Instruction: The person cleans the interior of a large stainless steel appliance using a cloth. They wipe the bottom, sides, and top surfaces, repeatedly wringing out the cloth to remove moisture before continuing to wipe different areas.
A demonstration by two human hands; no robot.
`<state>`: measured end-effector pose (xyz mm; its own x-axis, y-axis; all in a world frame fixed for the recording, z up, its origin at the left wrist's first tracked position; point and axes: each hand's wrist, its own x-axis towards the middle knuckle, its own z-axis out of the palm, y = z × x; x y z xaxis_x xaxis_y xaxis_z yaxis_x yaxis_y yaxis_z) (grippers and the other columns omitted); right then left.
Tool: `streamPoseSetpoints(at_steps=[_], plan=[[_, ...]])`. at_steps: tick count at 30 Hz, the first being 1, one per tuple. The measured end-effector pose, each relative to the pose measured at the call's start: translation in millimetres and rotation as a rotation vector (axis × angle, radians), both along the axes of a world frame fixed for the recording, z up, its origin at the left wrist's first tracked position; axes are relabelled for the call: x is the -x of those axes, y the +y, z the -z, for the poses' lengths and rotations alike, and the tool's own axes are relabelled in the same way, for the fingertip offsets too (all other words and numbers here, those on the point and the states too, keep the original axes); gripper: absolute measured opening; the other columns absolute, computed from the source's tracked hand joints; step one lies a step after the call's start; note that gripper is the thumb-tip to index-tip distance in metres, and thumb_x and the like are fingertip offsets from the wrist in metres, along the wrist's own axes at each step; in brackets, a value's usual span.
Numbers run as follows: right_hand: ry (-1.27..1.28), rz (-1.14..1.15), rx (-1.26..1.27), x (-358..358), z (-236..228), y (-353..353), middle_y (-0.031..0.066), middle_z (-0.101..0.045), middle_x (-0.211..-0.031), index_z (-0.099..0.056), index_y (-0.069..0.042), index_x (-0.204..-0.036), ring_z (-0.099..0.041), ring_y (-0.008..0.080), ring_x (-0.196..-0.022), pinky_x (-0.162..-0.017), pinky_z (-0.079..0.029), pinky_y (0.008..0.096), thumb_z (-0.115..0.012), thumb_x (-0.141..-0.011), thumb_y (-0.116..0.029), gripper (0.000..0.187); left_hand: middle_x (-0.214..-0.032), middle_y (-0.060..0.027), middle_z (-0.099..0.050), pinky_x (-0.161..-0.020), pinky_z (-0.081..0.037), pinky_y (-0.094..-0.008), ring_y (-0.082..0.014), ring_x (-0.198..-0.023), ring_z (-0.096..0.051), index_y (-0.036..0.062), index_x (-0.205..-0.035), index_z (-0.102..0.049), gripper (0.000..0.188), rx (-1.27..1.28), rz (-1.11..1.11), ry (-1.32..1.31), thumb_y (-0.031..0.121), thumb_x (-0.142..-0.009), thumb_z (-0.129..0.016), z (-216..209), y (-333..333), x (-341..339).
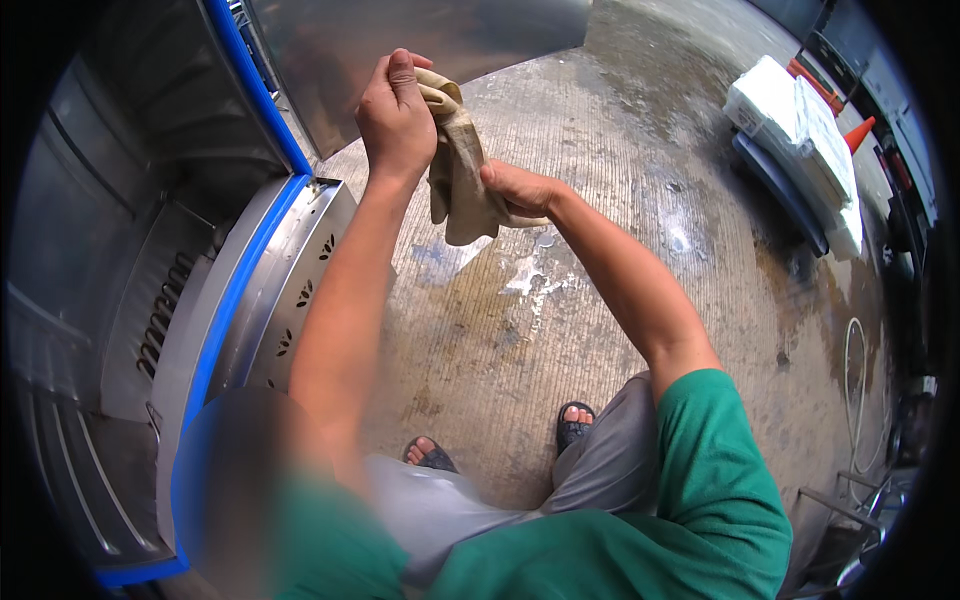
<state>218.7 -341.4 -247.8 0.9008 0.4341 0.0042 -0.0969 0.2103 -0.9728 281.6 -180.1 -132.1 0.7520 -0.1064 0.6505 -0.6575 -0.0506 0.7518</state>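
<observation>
Stretched out in front of me hangs a limp beige cloth point(462, 185), stained and creased, with lobed lower edges. It may be a glove, but the folds do not let me tell for sure. My left hand point(398, 120) is closed on its upper end, thumb raised and the fingers partly hidden. Lower and to the right, my right hand point(520, 190) pinches the side of the cloth, and a pale tip pokes out beneath it. The cloth is held up in the air, apart from the floor.
To my left stands an open metal cabinet with blue edging point(215, 335) and a dark coil point(165, 310) inside. A metal panel point(420, 40) rises ahead. White wrapped slabs point(795, 140) lie on the right by an orange cone point(858, 134). The ribbed concrete floor point(480, 370) has wet patches.
</observation>
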Motion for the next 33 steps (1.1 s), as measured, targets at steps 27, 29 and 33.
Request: streamPoseSetpoints(at_steps=[27, 29, 33], plan=[[-0.262, 0.179, 0.325, -6.1, -64.4, 21.4, 0.0169, -0.065, -0.126, -0.054, 0.005, -0.137, -0.065, 0.026, -0.115, -0.106, -0.05, 0.041, -0.055, -0.089, -0.027, 0.057, -0.146, -0.0105, -0.055, -0.112, -0.049, -0.038, -0.0227, -0.129, -0.058, 0.0094, -0.165, -0.023, 0.12, -0.122, 0.82, 0.506, 0.018, -0.071, -0.098, 79.7, 42.5, -15.2], [-0.103, 0.199, 0.067, -6.0, -62.7, 29.2, 0.0162, -0.06, -0.13, -0.048, 0.002, -0.143, -0.058, 0.0252, -0.126, -0.115, -0.04, 0.0423, -0.042, -0.1, -0.056, 0.072, -0.148, -0.0133, -0.053, -0.111, -0.05, -0.038, -0.0221, -0.129, -0.058, 0.0058, -0.165, -0.019, 0.117, 0.04, 0.833, 0.544, 0.02, -0.078, -0.095, 78.1, 37.5, -11.4], [-0.276, 0.486, -0.062, -11.5, -58.1, 52.5, 0.0218, -0.034, -0.154, -0.026, -0.003, -0.158, -0.039, 0.0342, -0.144, -0.122, -0.031, 0.0491, -0.031, -0.094, -0.088, 0.106, -0.139, -0.0154, -0.061, -0.108, -0.051, -0.034, -0.0213, -0.127, -0.06, 0.0064, -0.161, -0.034, 0.085, 0.285, 0.746, 0.512, 0.02, -0.093, -0.082, 72.4, 18.2, -7.7]])
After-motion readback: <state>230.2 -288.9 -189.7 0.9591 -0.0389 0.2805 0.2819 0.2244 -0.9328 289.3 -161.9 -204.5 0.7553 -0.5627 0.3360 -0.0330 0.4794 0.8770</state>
